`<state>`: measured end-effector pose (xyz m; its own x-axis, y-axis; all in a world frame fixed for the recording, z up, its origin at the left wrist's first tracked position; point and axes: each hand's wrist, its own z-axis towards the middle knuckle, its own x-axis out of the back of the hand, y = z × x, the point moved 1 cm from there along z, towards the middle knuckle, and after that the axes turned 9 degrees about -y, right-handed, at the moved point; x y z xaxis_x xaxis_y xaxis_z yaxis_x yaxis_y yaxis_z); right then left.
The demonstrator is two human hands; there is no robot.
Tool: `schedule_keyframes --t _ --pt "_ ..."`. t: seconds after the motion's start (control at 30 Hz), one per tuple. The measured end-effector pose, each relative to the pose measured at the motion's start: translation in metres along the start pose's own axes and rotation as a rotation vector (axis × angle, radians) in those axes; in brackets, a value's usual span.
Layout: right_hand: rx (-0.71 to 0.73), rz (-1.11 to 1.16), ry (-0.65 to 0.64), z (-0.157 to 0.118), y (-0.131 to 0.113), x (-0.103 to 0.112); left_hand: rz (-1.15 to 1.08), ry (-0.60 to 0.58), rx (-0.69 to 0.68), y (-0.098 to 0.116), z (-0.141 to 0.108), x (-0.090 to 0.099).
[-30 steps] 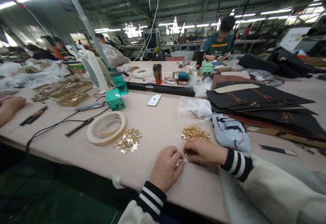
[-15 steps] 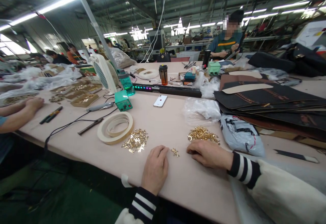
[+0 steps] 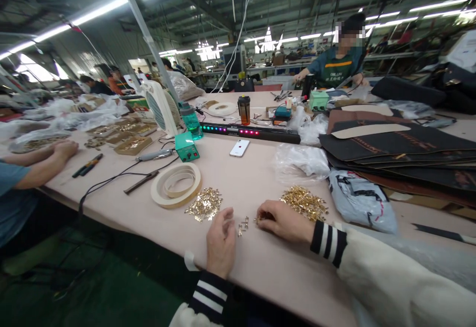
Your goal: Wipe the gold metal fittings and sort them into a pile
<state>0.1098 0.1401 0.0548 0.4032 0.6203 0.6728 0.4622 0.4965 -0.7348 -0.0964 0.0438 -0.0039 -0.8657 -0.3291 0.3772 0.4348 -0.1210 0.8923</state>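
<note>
My left hand point(image 3: 220, 243) rests on its edge on the pink table point(image 3: 148, 223), its fingers curled together; what they hold, if anything, is hidden. Just right of it lie a few small gold pieces point(image 3: 242, 226). My right hand point(image 3: 284, 220) is beyond their right side, thumb and fingertips pinched on small gold pieces point(image 3: 258, 220). A flat gold pile point(image 3: 205, 204) lies past my left hand, beside a roll of tape point(image 3: 176, 184). Behind my right hand is a second gold pile point(image 3: 305, 202).
A phone point(image 3: 239, 148), a green control box point(image 3: 187, 147) and a light bar point(image 3: 253, 133) stand farther back. Dark leather panels point(image 3: 394, 143) and a plastic-wrapped bundle point(image 3: 360, 200) lie right. Another person's hands point(image 3: 61, 153) are at the left; another person point(image 3: 338, 64) stands behind.
My right hand has moved left, off the right gold pile and toward the few loose pieces. My left hand has turned onto its edge. The small cluster has spread out. The view has shifted slightly.
</note>
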Motion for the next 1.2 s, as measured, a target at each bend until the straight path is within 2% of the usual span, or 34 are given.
schedule_keyframes --t 0.23,0.4,0.5,0.63,0.8,0.9,1.03,1.1,1.2 --pt "-0.1 0.253 -0.031 0.0 0.011 -0.001 -0.019 -0.006 0.011 0.002 0.0 0.002" --pt "-0.145 0.321 -0.004 0.002 0.025 -0.002 -0.014 -0.009 0.02 0.005 0.001 0.003" --pt "-0.159 0.266 0.028 0.002 0.026 0.002 0.005 -0.028 -0.001 0.007 0.0 0.003" --pt "-0.116 0.1 0.068 -0.001 0.015 0.006 0.044 -0.048 -0.062 0.01 0.0 0.003" --pt "-0.045 -0.03 0.059 -0.01 0.006 0.011 -0.004 -0.042 -0.033 0.01 -0.001 0.005" --pt "-0.052 -0.154 0.052 -0.022 0.007 0.022 0.152 -0.112 -0.142 0.019 -0.003 0.004" --pt "-0.095 -0.311 -0.023 -0.035 0.011 0.032 0.483 -0.429 -0.422 0.038 0.0 -0.013" --pt "-0.092 -0.321 -0.048 -0.038 0.013 0.033 0.584 -0.533 -0.523 0.045 0.007 -0.024" --pt "-0.068 -0.265 -0.025 -0.041 0.017 0.034 0.703 -0.483 -0.554 0.042 0.026 -0.028"
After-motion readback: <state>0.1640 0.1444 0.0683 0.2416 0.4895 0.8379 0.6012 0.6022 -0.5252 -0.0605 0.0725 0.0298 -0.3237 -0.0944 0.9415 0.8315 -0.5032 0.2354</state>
